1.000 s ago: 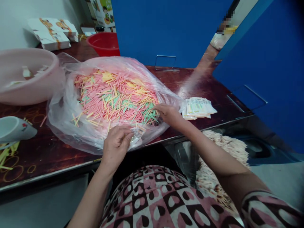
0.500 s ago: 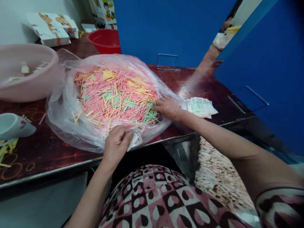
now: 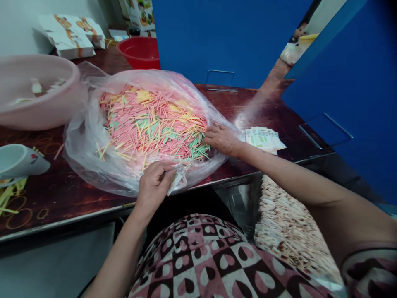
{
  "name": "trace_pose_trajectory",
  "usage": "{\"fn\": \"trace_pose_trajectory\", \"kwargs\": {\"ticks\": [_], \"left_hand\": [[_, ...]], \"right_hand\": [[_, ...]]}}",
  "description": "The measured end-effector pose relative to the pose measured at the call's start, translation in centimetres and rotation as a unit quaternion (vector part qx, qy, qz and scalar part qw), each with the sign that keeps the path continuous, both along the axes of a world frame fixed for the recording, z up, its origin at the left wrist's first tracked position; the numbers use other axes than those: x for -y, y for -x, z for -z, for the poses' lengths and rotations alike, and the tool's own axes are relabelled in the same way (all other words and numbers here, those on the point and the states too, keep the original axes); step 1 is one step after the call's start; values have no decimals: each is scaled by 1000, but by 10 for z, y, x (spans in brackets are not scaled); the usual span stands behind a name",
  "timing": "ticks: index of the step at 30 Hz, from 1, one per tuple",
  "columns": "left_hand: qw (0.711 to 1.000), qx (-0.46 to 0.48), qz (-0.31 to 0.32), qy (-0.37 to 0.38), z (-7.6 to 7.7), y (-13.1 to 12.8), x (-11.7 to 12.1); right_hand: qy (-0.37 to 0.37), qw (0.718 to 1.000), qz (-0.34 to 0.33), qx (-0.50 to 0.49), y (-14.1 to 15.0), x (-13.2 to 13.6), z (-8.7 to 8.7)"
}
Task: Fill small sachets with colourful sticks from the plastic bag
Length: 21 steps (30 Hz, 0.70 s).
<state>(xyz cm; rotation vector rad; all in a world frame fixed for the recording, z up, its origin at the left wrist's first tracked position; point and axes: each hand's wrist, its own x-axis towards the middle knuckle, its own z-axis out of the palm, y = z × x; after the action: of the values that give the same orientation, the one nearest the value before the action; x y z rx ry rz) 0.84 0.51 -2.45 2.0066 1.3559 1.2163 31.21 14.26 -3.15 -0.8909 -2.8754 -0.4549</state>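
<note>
A clear plastic bag (image 3: 83, 136) lies open on the dark wooden table (image 3: 62, 194), heaped with pink, yellow and green sticks (image 3: 151, 124). My left hand (image 3: 153, 184) is at the bag's near edge, fingers pinched on a small printed packet (image 3: 180, 176). My right hand (image 3: 221, 139) rests on the right side of the stick heap, fingers curled down among the green sticks. Whether the right hand holds any sticks is hidden.
A pink basin (image 3: 37, 91) stands at the left, a red bowl (image 3: 139, 49) behind the bag, a white cup (image 3: 21, 161) with loose sticks at the near left. A stack of printed packets (image 3: 263, 138) lies right of my hand. Blue panels (image 3: 350, 82) wall the right side. A sack of filled packets (image 3: 288, 227) sits below the table edge.
My right hand has slid a little further into the sticks. The left hand has turned the small packet more upright at the bag's near edge.
</note>
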Motion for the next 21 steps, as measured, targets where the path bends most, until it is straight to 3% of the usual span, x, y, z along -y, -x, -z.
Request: {"fn": "trace_pose_trajectory", "kwargs": {"ticks": [7,11,15,21], "left_hand": [[1000,12,-3,12,0,0,0],[1000,11,-7,23,-1,-2,0],[1000,10,-6,24,-2,-2,0],[999,-4,-6,41,-2,-2,0]], "right_hand": [[84,994,40,-57,-1,-2,-6],[125,985,89,-78,10,4,-15],[152,982,94,-56,23,17,-23],[198,969,119,-92,40,34,-16]]}}
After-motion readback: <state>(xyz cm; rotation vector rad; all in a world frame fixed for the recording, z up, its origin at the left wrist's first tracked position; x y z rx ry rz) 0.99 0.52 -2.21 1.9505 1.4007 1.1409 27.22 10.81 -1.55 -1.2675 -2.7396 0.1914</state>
